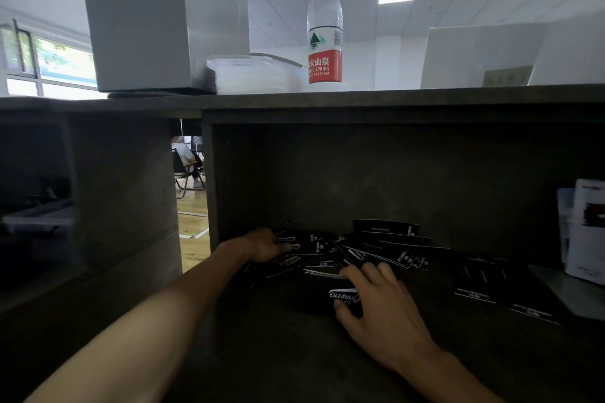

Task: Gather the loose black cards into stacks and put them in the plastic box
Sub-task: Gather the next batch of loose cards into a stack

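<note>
While both arms reach into the dark wooden shelf [327, 353], very little of the job looks done, as far as I can judge. At the left of the spread, the left hand [266, 244] lies on the loose black cards [366, 252], fingers curled down over the edge of the heap as if raking them inward; whether it actually pinches a card I cannot tell, since the fingertips are lost in the dark pile. The cards themselves fan out untidily across the back of the shelf, overlapping at all angles, with one propped against the rear wall. Just right of centre, the right hand [376, 301] holds a small stack [340, 299] against the shelf floor, thumb at its near edge and fingers curved over the top, white script showing between them. That stack seems the only gathered one so far. Further right, a few more cards [491, 291] lie flat and apart from the heap, untouched. The plastic box [252, 75] sits up on the counter above, beside a water bottle [324, 26]; I can see no cards in it, though its inside is hard to make out. Most of the gathering, and apparently all of the boxing, is left.
</note>
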Available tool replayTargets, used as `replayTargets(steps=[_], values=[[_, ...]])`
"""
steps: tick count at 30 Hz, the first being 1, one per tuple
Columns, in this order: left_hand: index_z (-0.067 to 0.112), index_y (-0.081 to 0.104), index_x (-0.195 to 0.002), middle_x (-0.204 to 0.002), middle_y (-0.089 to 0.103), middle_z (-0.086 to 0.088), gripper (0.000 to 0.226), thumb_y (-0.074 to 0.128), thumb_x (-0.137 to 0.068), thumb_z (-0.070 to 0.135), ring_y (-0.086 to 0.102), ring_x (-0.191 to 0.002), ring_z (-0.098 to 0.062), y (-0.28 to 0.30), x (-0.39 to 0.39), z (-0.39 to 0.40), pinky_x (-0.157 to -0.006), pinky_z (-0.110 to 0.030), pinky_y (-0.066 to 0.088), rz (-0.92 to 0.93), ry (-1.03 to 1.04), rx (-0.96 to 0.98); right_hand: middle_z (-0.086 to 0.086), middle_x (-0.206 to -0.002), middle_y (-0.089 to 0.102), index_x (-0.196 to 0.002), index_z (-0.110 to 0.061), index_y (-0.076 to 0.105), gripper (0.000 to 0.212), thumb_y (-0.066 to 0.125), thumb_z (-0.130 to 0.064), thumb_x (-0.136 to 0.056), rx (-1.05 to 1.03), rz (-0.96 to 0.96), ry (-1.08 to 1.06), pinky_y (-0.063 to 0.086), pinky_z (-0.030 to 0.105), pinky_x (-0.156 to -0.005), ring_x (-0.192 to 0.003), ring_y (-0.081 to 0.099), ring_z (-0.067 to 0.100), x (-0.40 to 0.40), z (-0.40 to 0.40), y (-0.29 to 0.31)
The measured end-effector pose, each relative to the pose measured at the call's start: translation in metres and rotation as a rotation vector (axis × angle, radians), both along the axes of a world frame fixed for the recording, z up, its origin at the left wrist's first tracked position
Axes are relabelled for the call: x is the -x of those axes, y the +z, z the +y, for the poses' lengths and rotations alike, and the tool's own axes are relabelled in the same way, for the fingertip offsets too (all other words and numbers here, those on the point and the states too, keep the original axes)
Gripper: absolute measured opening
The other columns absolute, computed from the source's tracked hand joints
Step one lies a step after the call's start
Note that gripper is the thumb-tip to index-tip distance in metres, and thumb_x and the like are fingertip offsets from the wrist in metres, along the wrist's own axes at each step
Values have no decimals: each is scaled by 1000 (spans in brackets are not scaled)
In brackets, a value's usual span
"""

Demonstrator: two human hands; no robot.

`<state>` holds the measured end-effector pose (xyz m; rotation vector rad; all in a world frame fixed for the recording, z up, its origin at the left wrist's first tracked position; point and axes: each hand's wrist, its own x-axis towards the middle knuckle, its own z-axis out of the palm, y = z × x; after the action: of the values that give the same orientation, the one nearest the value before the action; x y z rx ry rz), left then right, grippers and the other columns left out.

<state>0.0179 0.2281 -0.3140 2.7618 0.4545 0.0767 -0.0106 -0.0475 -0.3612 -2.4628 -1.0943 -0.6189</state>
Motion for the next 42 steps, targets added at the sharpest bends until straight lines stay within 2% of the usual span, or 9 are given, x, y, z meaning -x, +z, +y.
replayTargets(steps=[6, 14, 16, 21, 26, 29, 33, 36, 42], values=[[14, 59, -108, -124, 59, -7, 22, 64, -93, 28, 56, -113, -22, -14, 0, 2, -94, -29, 43, -118, 5, 32, -16, -122, 43, -132, -41, 37, 42, 44, -56, -94, -2, 13, 10, 39, 27, -98, -113, 33, 5, 0, -1, 1], [18, 44, -143, -141, 50, -6, 70, 77, -82, 28, 50, -128, -22, -4, 17, -8, -106, -28, 40, 50, -43, 250, -15, -126, 43, -136, -39, 37, 45, 45, -55, -94, 5, 11, 0, 40, 27, -96, -116, 33, 7, -3, -1, -1], [18, 54, -130, -129, 57, -6, 57, 80, -80, 27, 55, -120, -22, -3, 22, -12, -96, -25, 45, 39, -77, 195, -15, -125, 44, -135, -39, 38, 45, 45, -56, -94, -1, 10, -1, 40, 27, -95, -115, 34, 7, -3, -1, -1], [24, 60, -88, -91, 67, -3, 20, 71, -85, 8, 66, -89, -13, -14, 43, -26, -93, -42, 52, -445, -142, 330, -16, -133, 37, -134, -39, 40, 45, 46, -56, -93, -13, 10, 6, 36, 27, -104, -123, 33, 6, -2, -1, -1], [19, 70, -108, -107, 71, 4, 26, 54, -96, 3, 65, -103, -4, -15, 86, -58, -87, -18, 51, -325, -421, 528, -13, -153, 26, -147, -35, 25, 60, 48, -53, -95, -6, -6, -17, 15, 31, -121, -146, 13, 8, -1, -1, -1], [17, 72, -109, -108, 72, 7, 30, 46, -99, 6, 65, -103, -3, -11, 84, -57, -84, -14, 48, -219, -380, 675, -16, -136, 40, -143, -40, 29, 52, 43, -54, -95, 41, -15, -18, 29, 31, -111, -128, 30, 8, 0, -2, 0], [20, 61, -127, -122, 66, -4, 31, 56, -97, 22, 60, -116, -15, -10, 42, -40, -95, -20, 46, -347, -167, 232, -17, -123, 42, -134, -42, 39, 43, 41, -58, -95, 50, 11, -16, 36, 30, -101, -116, 33, 5, 0, -1, 3], [27, 44, -143, -146, 42, -7, 69, 61, -85, 60, 39, -135, -29, -22, 11, -17, -111, -42, 35, -143, -23, -164, -19, -117, 43, -131, -43, 41, 43, 36, -64, -93, 49, 14, -23, 38, 29, -98, -111, 34, 4, -2, -1, 3], [25, 61, -114, -130, 53, -1, 51, 81, -73, 47, 48, -125, -20, -42, 1, -12, -107, -34, 39, -284, -4, 69, -18, -114, 45, -126, -42, 44, 41, 35, -64, -93, 38, 12, -27, 39, 29, -96, -107, 36, 3, -3, 0, 3]])
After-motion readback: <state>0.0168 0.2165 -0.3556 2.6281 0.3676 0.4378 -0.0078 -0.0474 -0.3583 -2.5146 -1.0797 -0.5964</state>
